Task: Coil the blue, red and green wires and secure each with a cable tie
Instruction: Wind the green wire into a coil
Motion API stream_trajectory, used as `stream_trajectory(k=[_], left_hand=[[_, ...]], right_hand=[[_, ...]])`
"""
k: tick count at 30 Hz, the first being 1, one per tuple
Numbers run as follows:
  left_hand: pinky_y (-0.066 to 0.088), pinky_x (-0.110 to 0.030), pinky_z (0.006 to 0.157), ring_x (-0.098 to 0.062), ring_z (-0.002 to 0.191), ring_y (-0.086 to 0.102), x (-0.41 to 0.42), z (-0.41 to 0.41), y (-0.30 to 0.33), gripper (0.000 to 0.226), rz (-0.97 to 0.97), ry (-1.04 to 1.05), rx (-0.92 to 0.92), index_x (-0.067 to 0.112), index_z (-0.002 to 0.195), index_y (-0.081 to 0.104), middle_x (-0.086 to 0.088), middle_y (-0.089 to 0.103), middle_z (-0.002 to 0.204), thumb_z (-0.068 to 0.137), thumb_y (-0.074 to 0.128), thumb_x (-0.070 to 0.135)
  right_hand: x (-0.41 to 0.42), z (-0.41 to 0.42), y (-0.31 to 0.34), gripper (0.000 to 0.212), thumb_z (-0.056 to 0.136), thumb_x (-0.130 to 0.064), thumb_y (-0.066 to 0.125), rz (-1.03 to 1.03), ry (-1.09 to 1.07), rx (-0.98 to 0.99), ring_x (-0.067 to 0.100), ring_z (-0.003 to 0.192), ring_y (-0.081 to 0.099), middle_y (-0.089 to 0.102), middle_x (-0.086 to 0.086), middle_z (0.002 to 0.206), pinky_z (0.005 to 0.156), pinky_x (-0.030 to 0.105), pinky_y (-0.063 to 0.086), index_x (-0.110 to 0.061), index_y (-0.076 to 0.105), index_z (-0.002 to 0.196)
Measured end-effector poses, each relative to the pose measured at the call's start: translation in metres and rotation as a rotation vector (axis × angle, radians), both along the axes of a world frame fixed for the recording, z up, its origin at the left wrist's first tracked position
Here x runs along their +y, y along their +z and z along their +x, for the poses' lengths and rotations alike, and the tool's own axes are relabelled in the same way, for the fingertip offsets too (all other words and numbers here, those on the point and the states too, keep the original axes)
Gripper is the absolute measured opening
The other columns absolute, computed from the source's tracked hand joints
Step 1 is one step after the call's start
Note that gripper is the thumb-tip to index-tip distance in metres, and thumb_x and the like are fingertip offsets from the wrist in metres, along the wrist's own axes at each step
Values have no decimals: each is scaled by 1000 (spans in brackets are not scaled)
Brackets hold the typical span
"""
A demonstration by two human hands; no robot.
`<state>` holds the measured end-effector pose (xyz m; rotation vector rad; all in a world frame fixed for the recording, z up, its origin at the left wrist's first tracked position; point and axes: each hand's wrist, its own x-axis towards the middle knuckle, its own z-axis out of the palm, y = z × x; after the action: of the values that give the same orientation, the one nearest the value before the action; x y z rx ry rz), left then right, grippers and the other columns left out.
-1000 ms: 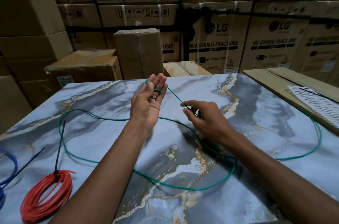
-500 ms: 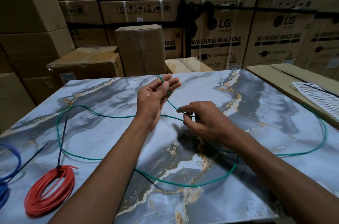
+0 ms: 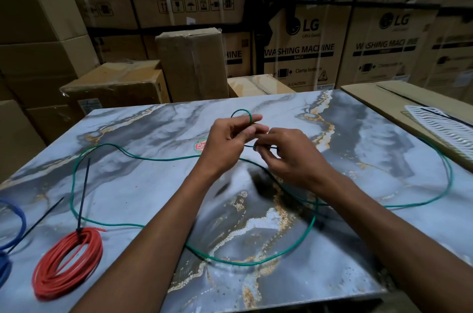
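Warehouse — stacked appliance cartons

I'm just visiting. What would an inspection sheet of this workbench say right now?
Surface: marble-patterned table, round sticker by the left wrist.
Job's things: red wire coiled and tied; blue wire at left edge, partly cut off; green wire mostly loose across the table.
Clutter: white patterned sheet on flat cardboard at right.
Hands: left hand holds a small green loop; right hand pinches the wire.
Cables: black cable tie on red coil; another by the blue.
Surroundings: stacked cartons.
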<state>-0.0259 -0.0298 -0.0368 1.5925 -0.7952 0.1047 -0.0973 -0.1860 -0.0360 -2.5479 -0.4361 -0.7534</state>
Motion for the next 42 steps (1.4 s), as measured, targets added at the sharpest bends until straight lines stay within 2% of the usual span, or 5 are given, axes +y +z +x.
stream_trajectory(k=[7, 16, 26, 34, 42], left_hand=[[58, -33, 86, -12, 85, 73, 1, 4, -11, 31, 352, 9, -189, 8, 123, 69, -2, 76, 90, 96, 54, 8], [47, -30, 65, -20, 65, 54, 0, -3, -9, 29, 412, -184, 88, 0, 106, 70, -4, 58, 67, 100, 42, 5], [27, -26, 54, -12, 55, 29, 0, -11, 8, 16, 128, -359, 348, 13, 74, 50, 1, 36, 62, 88, 41, 15], [23, -24, 51, -8, 47, 25, 9, -13, 21, 23, -371, -659, 790, 15, 77, 46, 7, 25, 58, 95, 32, 11], [25, -20, 47, -7, 44, 25, 15, -9, 24, 21, -594, -703, 922, 12, 80, 48, 7, 27, 54, 94, 32, 10]], right_hand=[[-15, -1, 10, 17, 76, -35, 67, 47, -53, 130, 4, 64, 60, 67, -9, 68, 59, 28, 47, -24, 79, 83], [-52, 0, 30, 7, 79, -25, 85, 189, -30, 238, 5, 81, 68, 75, -8, 79, 75, 36, 58, -30, 81, 83], [-73, -2, 43, 17, 93, -10, 70, 935, 42, 400, 9, 50, 31, 68, 9, 82, 44, 19, 25, -10, 78, 109], [-91, -4, 45, 36, 74, -37, 80, 880, 93, 388, 12, 51, 28, 44, 1, 59, 48, 24, 21, -5, 78, 91], [-108, 22, 1, 62, 100, -48, 49, 368, -785, -85, 21, 46, 44, 48, 5, 47, 54, 31, 32, -7, 56, 53]])
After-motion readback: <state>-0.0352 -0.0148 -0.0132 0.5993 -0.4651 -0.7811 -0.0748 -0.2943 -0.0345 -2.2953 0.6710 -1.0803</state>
